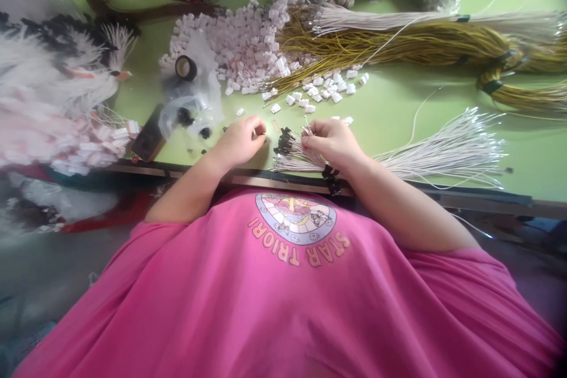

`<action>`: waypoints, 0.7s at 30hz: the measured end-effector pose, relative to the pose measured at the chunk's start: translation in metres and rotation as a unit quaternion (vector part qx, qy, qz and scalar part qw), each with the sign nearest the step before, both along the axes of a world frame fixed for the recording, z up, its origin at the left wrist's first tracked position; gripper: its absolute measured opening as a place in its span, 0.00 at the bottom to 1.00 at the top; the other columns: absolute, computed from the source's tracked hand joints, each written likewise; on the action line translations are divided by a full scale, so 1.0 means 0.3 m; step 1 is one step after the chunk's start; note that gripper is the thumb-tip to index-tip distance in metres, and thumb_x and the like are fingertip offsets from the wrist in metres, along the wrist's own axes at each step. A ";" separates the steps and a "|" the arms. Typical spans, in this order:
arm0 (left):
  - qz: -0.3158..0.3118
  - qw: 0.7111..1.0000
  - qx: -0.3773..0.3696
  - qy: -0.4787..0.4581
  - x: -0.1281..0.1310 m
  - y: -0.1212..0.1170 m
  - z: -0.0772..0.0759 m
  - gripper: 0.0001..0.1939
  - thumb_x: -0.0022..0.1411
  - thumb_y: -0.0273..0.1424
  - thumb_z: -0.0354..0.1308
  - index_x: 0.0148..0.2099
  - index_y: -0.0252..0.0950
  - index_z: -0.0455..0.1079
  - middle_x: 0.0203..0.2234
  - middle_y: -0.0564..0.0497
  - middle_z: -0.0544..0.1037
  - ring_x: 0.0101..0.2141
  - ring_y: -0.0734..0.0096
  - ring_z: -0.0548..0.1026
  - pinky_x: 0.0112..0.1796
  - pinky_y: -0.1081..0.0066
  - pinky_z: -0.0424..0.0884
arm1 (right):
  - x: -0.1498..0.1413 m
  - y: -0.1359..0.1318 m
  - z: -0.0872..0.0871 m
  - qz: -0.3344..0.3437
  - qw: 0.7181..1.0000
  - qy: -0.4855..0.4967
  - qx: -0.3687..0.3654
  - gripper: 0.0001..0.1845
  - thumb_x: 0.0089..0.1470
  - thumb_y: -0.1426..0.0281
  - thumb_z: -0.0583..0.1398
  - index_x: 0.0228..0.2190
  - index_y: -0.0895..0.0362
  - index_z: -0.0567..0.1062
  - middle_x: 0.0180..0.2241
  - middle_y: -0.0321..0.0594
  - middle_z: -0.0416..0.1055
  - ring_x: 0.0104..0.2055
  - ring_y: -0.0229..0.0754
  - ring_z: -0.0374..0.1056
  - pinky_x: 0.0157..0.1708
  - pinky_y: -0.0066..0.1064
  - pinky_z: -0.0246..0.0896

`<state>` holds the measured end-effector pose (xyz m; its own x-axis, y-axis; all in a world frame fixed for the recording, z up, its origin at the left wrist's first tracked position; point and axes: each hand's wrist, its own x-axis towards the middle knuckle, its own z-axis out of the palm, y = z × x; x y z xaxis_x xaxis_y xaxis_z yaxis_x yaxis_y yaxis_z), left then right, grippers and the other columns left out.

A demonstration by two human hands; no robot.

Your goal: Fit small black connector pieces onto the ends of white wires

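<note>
My left hand (239, 140) is closed in a pinch just above the table, thumb against the fingers. What it may hold is too small to make out. My right hand (335, 140) is closed around the ends of white wires, thumb and forefinger pressed together. Under it lies a bundle of white wires (460, 150), fanning out to the right with shiny tips. Black connectors (284, 140) sit on the wire ends between the two hands. More black connectors (331, 180) hang at the table edge below my right wrist.
A heap of white connectors (239, 41) lies ahead on the green table (452, 88), with yellow-black wires (425, 44) to its right. A black tape roll (185, 68) rests on a plastic bag (206, 82). At left are a dark phone-like slab (148, 136) and piled white wire assemblies (48, 94).
</note>
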<state>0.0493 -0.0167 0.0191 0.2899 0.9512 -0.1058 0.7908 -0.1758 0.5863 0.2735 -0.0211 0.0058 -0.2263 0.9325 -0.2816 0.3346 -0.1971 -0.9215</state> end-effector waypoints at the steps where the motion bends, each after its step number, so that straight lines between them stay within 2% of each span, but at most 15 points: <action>1: 0.009 0.998 -0.011 -0.055 0.012 -0.004 0.007 0.05 0.56 0.27 0.57 0.37 0.34 0.70 0.32 0.50 0.75 0.30 0.72 0.70 0.36 0.69 0.67 | -0.002 -0.001 0.000 0.003 1.000 -0.001 0.001 0.05 0.39 0.70 0.59 0.22 0.60 0.72 0.18 0.35 0.67 0.22 0.34 0.60 0.24 0.28 0.53; 4: 0.019 0.973 -0.073 -0.219 0.051 -0.008 0.002 0.08 0.56 0.31 0.59 0.39 0.34 0.72 0.32 0.50 0.77 0.32 0.73 0.72 0.38 0.69 0.69 | -0.006 -0.006 0.004 0.008 1.000 -0.010 0.014 0.07 0.40 0.69 0.58 0.22 0.60 0.72 0.18 0.34 0.64 0.22 0.33 0.58 0.23 0.28 0.52; 8: 0.046 0.926 -0.146 -0.344 0.089 0.000 -0.063 0.11 0.51 0.30 0.64 0.39 0.33 0.73 0.34 0.50 0.78 0.35 0.72 0.74 0.42 0.67 0.70 | -0.008 -0.007 0.004 0.018 0.999 -0.017 0.020 0.09 0.43 0.66 0.58 0.22 0.60 0.72 0.16 0.32 0.60 0.21 0.32 0.55 0.22 0.27 0.49; 12: 0.085 0.904 -0.161 -0.387 0.108 0.000 -0.105 0.10 0.48 0.29 0.66 0.36 0.33 0.73 0.30 0.52 0.77 0.32 0.73 0.74 0.39 0.69 0.71 | -0.012 -0.003 -0.011 0.003 0.997 -0.044 0.070 0.10 0.42 0.65 0.60 0.22 0.60 0.71 0.17 0.31 0.59 0.23 0.33 0.54 0.24 0.28 0.48; 16: 0.097 0.893 -0.173 -0.403 0.118 -0.005 -0.096 0.10 0.46 0.29 0.66 0.34 0.33 0.73 0.27 0.53 0.77 0.30 0.74 0.74 0.37 0.70 0.71 | -0.023 -0.004 -0.021 -0.017 0.989 -0.083 0.121 0.08 0.42 0.67 0.59 0.19 0.59 0.68 0.17 0.31 0.56 0.24 0.33 0.52 0.24 0.28 0.47; 21: 0.107 0.888 -0.180 -0.410 0.125 -0.008 -0.090 0.13 0.44 0.29 0.68 0.34 0.33 0.73 0.29 0.52 0.77 0.31 0.74 0.74 0.37 0.70 0.71 | -0.030 -0.011 -0.017 -0.019 0.980 -0.115 0.161 0.09 0.42 0.69 0.58 0.16 0.57 0.63 0.15 0.29 0.53 0.22 0.32 0.50 0.24 0.28 0.47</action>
<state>0.0868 -0.0191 -0.0080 0.2268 0.9413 -0.2499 0.0656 0.2412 0.9682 0.2645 -0.0244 0.0009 -0.1549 0.9879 -0.0105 0.5382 0.0755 -0.8394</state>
